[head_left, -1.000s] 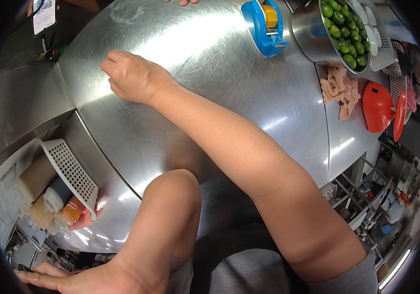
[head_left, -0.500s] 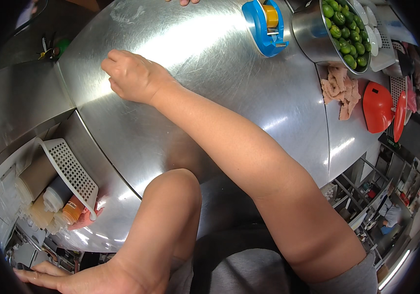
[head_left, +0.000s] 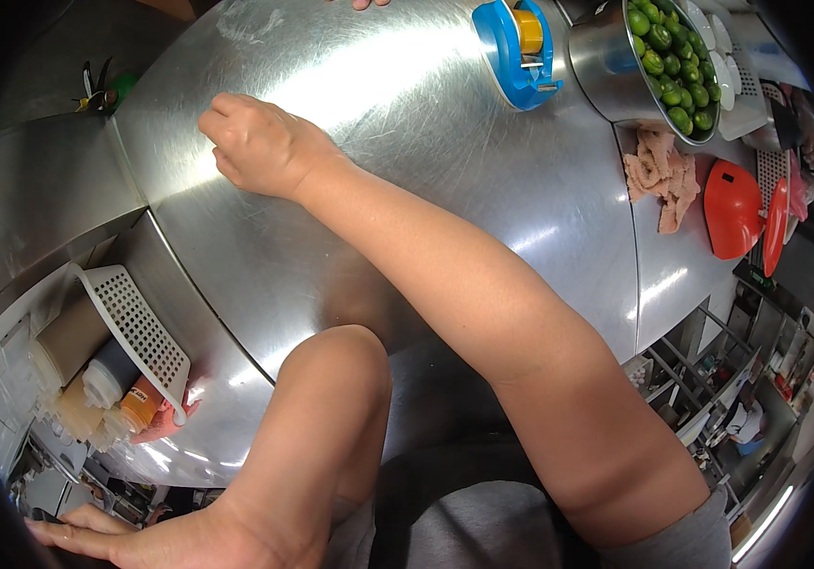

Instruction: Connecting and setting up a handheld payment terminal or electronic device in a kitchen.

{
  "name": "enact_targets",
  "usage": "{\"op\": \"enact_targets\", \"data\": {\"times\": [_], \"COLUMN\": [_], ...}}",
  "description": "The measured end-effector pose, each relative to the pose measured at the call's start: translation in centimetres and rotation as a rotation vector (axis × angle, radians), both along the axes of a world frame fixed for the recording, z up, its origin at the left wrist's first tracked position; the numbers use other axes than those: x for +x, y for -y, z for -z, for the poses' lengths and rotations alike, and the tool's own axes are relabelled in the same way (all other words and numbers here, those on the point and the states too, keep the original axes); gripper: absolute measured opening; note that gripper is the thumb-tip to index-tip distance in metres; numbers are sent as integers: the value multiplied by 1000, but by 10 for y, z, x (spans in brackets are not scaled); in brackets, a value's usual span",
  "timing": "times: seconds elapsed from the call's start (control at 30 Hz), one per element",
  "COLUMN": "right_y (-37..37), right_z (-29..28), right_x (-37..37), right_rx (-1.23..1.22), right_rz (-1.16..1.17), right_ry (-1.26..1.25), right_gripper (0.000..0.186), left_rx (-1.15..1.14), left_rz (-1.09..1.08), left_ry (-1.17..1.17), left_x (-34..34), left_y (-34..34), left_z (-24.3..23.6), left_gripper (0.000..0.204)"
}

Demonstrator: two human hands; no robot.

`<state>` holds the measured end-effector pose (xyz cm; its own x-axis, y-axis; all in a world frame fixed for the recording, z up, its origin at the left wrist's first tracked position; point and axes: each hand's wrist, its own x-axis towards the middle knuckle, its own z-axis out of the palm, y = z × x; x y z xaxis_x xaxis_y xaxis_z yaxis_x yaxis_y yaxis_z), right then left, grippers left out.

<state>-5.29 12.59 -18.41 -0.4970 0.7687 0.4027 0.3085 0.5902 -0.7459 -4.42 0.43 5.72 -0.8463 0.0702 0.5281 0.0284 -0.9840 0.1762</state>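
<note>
A steel counter [head_left: 483, 190] spans the scene, with a steel pot [head_left: 606, 76] of limes [head_left: 677, 68] far right, a white perforated basket [head_left: 146, 327] near left and a blue tape dispenser [head_left: 499, 47] far off. The right hand [head_left: 265, 147] curls into a fist over the counter's left; whether it pinches anything cannot be told. The left hand [head_left: 156, 542], near left, extends its fingers by a dark object [head_left: 44, 515], grip unclear. Only the far-left phone has left view; work seems paused.
</note>
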Motion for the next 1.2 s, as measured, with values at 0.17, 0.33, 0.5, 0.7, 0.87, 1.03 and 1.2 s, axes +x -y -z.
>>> {"op": "enact_targets", "data": {"times": [0.17,0.33,0.5,0.7,0.87,1.03,1.2], "right_y": [0,-1,-1,0,0,1,0], "right_z": [1,1,2,1,1,-2,0], "right_x": [-1,-1,-2,-1,1,-4,0], "right_rx": [3,7,7,-2,-13,-11,-8], "right_rz": [-1,5,0,0,1,-3,7], "right_ry": [7,-4,-6,-2,13,4,3], "right_gripper": [8,8,8,8,8,8,8], "left_rx": [10,-8,40,-16,-23,-35,-15], "left_rz": [8,-14,27,61,48,2,52], "left_ry": [3,10,48,28,22,-16,-2], "left_x": [1,-1,4,0,1,-2,0], "left_y": [0,2,-2,3,3,4,3], "left_z": [0,0,-1,-2,-2,-4,0], "left_gripper": [81,80,80,79,79,79,82]}}
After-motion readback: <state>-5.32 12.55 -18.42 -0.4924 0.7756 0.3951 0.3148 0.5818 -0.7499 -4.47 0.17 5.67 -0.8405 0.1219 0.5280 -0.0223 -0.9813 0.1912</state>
